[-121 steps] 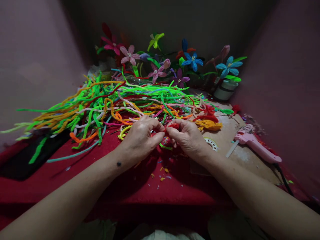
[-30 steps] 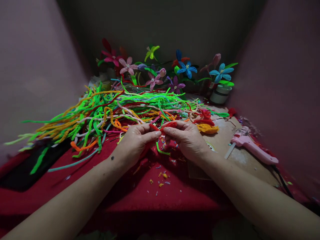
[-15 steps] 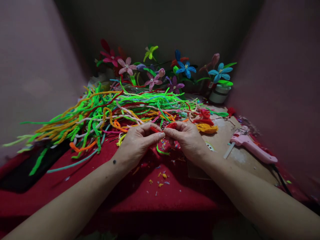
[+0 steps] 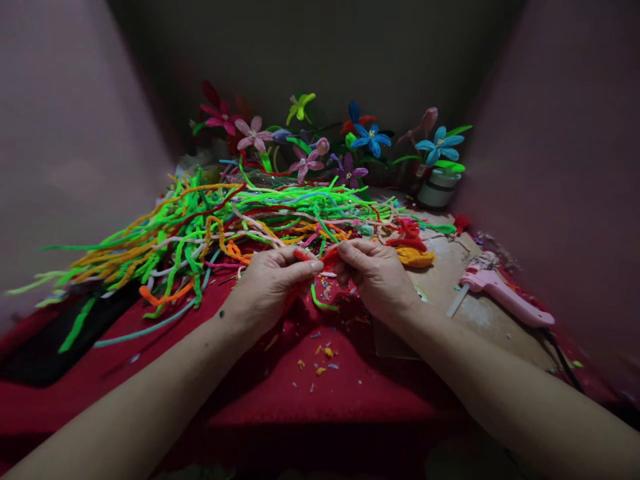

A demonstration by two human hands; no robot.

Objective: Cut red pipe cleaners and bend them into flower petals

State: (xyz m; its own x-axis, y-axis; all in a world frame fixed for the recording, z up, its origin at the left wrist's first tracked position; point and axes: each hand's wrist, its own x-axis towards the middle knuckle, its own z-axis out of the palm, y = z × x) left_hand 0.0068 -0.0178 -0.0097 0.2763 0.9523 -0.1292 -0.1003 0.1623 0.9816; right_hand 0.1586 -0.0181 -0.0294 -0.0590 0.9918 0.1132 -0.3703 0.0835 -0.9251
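Between my two hands is a red pipe cleaner (image 4: 329,257), pinched from both sides above the red cloth. My left hand (image 4: 274,279) is closed on its left end, thumb and forefinger together, and a short red tip pokes out above the thumb. On the other side my right hand (image 4: 373,272) grips it, the thumb pressed to the curled fingers. Its full shape is partly hidden by the fingers. Just beyond lies a large heap of loose pipe cleaners (image 4: 280,203) in green, orange, white and red. A short green piece (image 4: 324,305) rests beneath the hands.
Pipe-cleaner flowers (image 4: 371,139) stand along the back, near a small grey jar (image 4: 439,189). At right a pink glue gun (image 4: 505,291) lies on a brown board (image 4: 487,333), its cord trailing off. Orange (image 4: 416,258) and red bundles sit by my right hand. Scraps dot the cloth (image 4: 350,400).
My hands have moved slightly apart, the left one a little left and down. More of the red pipe cleaner shows between them, and the right thumb has shifted up.
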